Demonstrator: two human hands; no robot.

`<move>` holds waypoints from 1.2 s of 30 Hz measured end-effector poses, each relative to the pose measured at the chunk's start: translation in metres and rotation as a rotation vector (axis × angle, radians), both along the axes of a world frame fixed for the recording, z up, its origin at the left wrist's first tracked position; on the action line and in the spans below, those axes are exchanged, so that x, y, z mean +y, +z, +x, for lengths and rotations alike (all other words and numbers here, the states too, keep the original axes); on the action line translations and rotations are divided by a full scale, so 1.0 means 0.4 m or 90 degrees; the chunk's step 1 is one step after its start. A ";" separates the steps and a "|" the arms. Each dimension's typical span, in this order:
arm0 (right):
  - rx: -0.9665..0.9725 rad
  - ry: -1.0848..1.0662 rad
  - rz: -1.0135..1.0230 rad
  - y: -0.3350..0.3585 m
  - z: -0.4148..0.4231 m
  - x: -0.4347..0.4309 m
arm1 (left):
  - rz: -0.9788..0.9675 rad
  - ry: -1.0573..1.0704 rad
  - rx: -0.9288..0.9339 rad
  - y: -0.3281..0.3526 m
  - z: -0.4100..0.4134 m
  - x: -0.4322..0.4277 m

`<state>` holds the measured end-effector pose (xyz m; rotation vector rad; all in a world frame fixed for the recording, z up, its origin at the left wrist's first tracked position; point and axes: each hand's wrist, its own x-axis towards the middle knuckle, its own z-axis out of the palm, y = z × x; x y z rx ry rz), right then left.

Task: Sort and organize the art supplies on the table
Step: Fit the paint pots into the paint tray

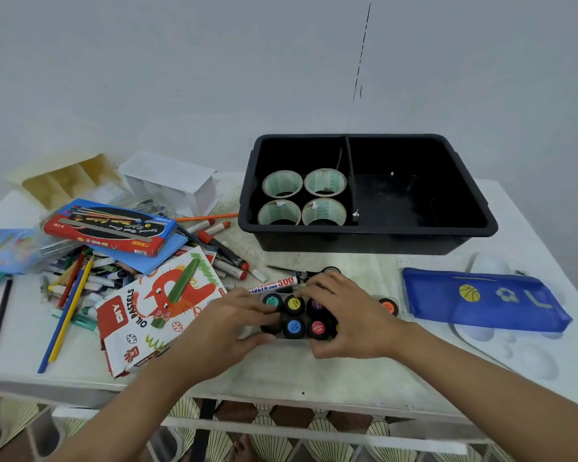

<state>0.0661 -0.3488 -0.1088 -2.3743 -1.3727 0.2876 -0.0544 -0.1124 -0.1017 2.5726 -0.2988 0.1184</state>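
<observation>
Paint jars [293, 325] sit bunched on the table [314, 371] in front of the black bin [364, 241], and I cup them from both sides: my left hand [234, 323] curls against the left jars, my right hand [346, 315] wraps the right ones. One orange-lidded jar [388, 307] stands apart to the right.

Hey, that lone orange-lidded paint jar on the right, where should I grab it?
Take the orange-lidded jar by its round lid, probably from above with the right hand, which is nearest. It stands upright and apart from the other jars, so fingers should fit round it.
</observation>
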 end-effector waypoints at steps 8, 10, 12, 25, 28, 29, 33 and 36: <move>-0.021 -0.005 -0.014 -0.005 -0.004 0.001 | 0.072 -0.033 -0.004 0.014 0.025 -0.002; -0.027 -0.003 -0.020 -0.006 -0.005 0.000 | 0.079 -0.041 0.014 0.025 0.039 0.001; -0.027 -0.001 -0.022 -0.005 -0.004 -0.001 | 0.111 -0.074 0.014 0.032 0.048 0.002; -0.026 0.008 -0.025 -0.005 -0.002 -0.004 | 0.238 -0.205 -0.027 0.053 0.065 0.035; -0.028 0.008 -0.015 -0.005 0.001 -0.003 | 0.251 -0.226 -0.017 0.051 0.064 0.034; -0.028 0.008 -0.013 -0.005 0.000 -0.003 | 0.249 -0.236 -0.009 0.052 0.068 0.033; -0.019 0.007 -0.008 -0.004 0.001 -0.002 | 0.243 -0.269 0.013 0.056 0.076 0.039; -0.015 0.007 -0.013 -0.004 0.001 -0.002 | 0.245 -0.254 0.007 0.052 0.070 0.037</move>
